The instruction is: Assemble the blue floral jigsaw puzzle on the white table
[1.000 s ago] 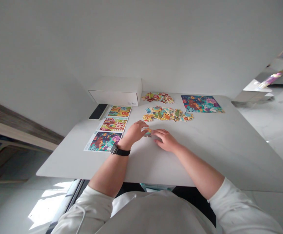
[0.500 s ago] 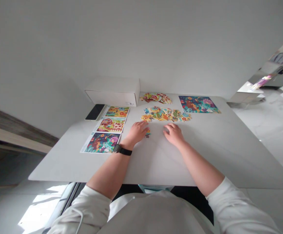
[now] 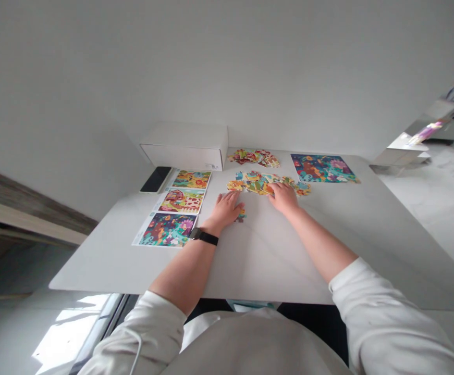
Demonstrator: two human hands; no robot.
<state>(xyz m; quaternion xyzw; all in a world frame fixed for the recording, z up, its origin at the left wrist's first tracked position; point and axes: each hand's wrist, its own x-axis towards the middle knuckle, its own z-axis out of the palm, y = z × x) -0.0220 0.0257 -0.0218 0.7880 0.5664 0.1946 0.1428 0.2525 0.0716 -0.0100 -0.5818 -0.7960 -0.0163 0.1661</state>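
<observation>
My left hand (image 3: 227, 208) lies flat on the white table (image 3: 328, 245), fingers stretched toward the near pile of loose puzzle pieces (image 3: 254, 183). A small joined bit of puzzle (image 3: 241, 214) sits by its right edge. My right hand (image 3: 284, 197) rests on the right part of that pile, fingers curled down over the pieces; what they touch is hidden. A black watch (image 3: 204, 237) is on my left wrist.
A second pile of pieces (image 3: 254, 156) lies farther back. A finished puzzle (image 3: 322, 167) is at the back right. Three picture cards (image 3: 180, 200) lie in a row at the left, beside a black phone (image 3: 157, 178) and a white box (image 3: 185, 146).
Both hands have left the small joined bit and moved away from me. My right hand went from the bare table up onto the near pile of pieces; my left slid forward beside it.
</observation>
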